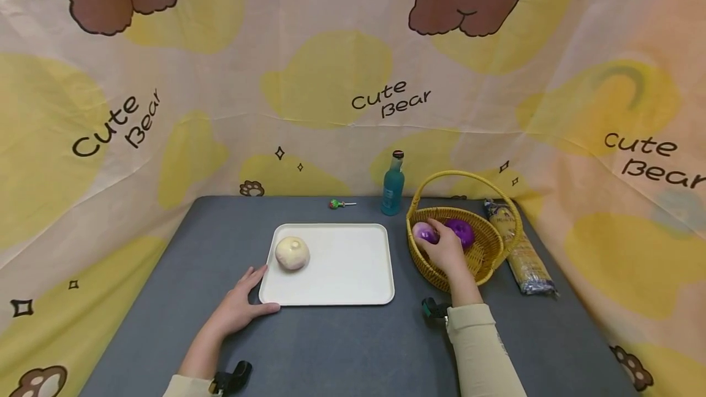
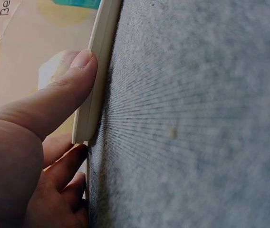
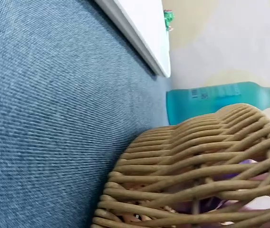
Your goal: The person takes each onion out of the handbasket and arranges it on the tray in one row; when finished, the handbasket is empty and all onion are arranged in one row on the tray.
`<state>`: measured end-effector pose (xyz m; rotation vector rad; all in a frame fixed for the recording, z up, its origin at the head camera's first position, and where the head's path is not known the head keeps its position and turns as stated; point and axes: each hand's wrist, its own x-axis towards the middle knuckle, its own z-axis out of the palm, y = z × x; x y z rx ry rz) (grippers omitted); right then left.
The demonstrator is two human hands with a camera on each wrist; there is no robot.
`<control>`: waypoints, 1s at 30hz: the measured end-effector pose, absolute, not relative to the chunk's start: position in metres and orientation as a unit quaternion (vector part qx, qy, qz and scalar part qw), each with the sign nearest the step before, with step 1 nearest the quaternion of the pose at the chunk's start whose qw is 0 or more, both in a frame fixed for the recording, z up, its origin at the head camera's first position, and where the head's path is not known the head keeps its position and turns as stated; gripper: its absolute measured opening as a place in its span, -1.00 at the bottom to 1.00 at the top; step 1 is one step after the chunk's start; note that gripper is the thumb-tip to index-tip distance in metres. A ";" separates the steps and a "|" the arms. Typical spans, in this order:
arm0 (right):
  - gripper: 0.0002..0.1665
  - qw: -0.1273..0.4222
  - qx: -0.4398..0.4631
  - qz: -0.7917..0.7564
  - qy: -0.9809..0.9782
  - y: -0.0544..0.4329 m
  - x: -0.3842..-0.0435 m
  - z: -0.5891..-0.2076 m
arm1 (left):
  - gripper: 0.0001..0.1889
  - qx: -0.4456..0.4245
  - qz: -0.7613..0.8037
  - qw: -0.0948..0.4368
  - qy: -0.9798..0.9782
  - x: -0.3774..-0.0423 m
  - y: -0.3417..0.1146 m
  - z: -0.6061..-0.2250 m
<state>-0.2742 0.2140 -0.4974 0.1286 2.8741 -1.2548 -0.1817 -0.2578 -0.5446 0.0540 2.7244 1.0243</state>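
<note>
My right hand [image 1: 444, 252] reaches into a yellow wicker basket [image 1: 431, 274], its thumb and fingers round a light-purple onion [image 1: 423, 233]. Beside that onion lies a darker purple round vegetable [image 1: 462, 233], partly hidden by the hand. The basket's woven wall covers most of the contents in the right wrist view. At the near left corner of a white tray [image 1: 342, 268], my left hand [image 1: 238, 306] rests with thumb and fingers spread, touching the front and left edges. A cream-white, onion-like vegetable [image 1: 292, 253] sits on the tray's left part.
Behind the basket's left side stands a blue bottle [image 1: 393, 187]. A small lollipop [image 1: 341, 204] with a green and red wrapper lies beyond the tray. To the right of the basket, a long clear bag of yellowish food [image 1: 524, 253] lies on the grey table [image 1: 342, 348].
</note>
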 end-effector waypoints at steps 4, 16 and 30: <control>-0.16 -0.007 0.049 -0.407 0.912 0.215 -0.270 -0.491 | 0.16 0.018 0.351 0.116 0.929 -0.181 -0.258 -0.545; -0.10 -0.076 0.050 -0.442 0.892 0.216 -0.249 -0.463 | 0.15 0.024 0.357 0.111 0.927 -0.181 -0.260 -0.545; -0.09 -0.045 0.000 -0.498 0.866 0.199 -0.233 -0.445 | 0.14 0.021 0.358 0.109 0.927 -0.181 -0.258 -0.544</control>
